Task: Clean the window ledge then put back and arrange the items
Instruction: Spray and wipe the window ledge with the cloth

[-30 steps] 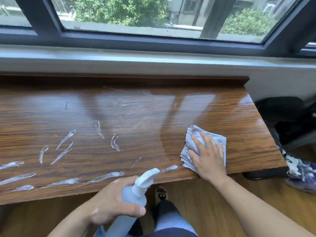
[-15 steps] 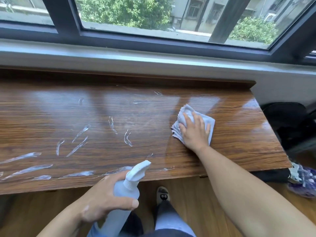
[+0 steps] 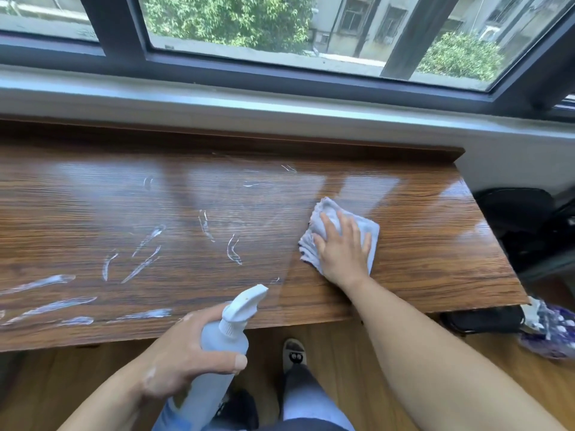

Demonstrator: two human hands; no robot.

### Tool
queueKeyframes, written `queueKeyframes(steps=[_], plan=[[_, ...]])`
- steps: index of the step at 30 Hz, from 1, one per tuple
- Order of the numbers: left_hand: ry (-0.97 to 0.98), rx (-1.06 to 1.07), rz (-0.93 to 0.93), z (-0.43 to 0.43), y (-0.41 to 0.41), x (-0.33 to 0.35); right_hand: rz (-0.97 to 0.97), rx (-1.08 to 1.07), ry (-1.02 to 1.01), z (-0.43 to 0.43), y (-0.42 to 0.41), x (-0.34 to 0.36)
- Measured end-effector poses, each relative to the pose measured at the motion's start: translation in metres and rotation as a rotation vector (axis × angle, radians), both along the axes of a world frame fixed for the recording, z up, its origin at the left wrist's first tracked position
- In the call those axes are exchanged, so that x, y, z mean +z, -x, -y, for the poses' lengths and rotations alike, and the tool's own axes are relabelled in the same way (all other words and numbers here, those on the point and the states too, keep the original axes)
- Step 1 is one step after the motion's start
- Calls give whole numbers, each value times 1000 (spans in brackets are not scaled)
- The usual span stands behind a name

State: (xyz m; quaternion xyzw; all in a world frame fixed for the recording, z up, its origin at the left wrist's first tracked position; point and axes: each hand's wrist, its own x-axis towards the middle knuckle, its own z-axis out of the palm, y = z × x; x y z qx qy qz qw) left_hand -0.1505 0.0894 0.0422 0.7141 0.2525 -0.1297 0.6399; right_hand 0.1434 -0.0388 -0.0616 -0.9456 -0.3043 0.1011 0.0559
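The right hand [image 3: 340, 250] lay flat on a folded grey cloth [image 3: 367, 231], fingers straight and spread, and pressed it on the right part of the wooden window ledge [image 3: 435, 244]. The left hand [image 3: 183, 353] held a white spray bottle [image 3: 217, 346] in front of the near edge of the ledge, with fingers and thumb curled round its body; the nozzle pointed to the ledge. White streaks of cleaner [image 3: 140, 262] lay on the left and middle part of the ledge, well apart from the cloth. Behind the ledge was the dark window frame [image 3: 280, 76]. On the floor at the right stood a black bag [image 3: 513, 219], and below, between the arms, one shoe [image 3: 294, 353] showed
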Motion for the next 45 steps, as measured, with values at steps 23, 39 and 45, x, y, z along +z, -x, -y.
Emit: queueKeyframes(steps=[23,39,45], plan=[[52,151,114,-8,-70,3,-46,229,47,-18,-1,5],[243,443,135,-23,-136,21,70,486,-15,37,-7,-7],[117,548,138,-37,-172,22,93,453,-11,10,-36,-3]])
